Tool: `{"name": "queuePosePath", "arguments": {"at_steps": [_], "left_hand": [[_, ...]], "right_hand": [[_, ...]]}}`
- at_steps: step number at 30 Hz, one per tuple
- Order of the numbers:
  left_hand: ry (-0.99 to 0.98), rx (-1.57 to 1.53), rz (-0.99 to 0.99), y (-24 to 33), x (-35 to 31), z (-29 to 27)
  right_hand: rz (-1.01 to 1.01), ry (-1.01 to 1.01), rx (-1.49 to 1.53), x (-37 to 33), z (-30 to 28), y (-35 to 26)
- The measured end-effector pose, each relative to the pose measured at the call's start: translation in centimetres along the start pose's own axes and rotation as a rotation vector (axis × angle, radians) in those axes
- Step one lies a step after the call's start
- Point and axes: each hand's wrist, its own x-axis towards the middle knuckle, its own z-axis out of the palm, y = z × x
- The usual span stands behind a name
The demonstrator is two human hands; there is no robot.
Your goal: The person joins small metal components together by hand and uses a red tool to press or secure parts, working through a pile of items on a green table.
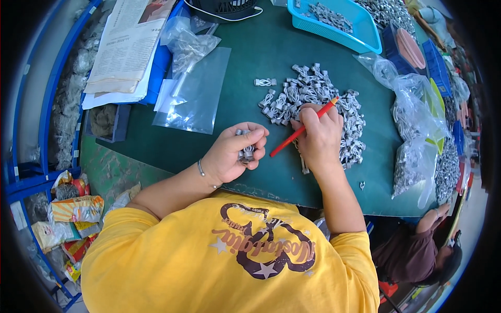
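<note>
My left hand (228,152), palm up, is closed around several small grey metal fittings (246,151) with looped middles and ribbed ends. A red pen (285,144) slants across my right hand (322,136), tucked between its fingers. That hand lies on the right part of a heap of the same fittings (284,102), fingers bent down into it. Whether its fingertips grip a fitting is hidden. One single fitting (265,82) sits apart, left of the heap. Another small piece (362,185) rests near the table's front edge.
The green table (245,47) carries a blue basket (336,34) of fittings at the back. Clear plastic bags (193,96) and newspapers (122,49) lie left. A filled plastic bag (415,141) stands right. Another person (412,250) is at lower right.
</note>
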Motion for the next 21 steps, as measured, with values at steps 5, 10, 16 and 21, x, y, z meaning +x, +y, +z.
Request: {"name": "queuePosePath", "arguments": {"at_steps": [5,10,16,21], "left_hand": [[0.063,0.247,0.116,-0.6,-0.2,-0.1],[0.03,0.544,0.307,-0.5,-0.5,1.1],[0.048,0.781,0.465,-0.3,-0.8,1.4],[0.08,0.95,0.533,0.0,-1.4,1.6]], "right_hand": [[0.153,0.163,0.507,-0.7,0.0,0.6],[0.326,0.053,1.273,-2.0,-1.1,-1.3],[0.381,0.063,1.46,-2.9,-1.2,-2.2],[0.535,0.029,1.536,-3.3,-0.9,-2.1]]}}
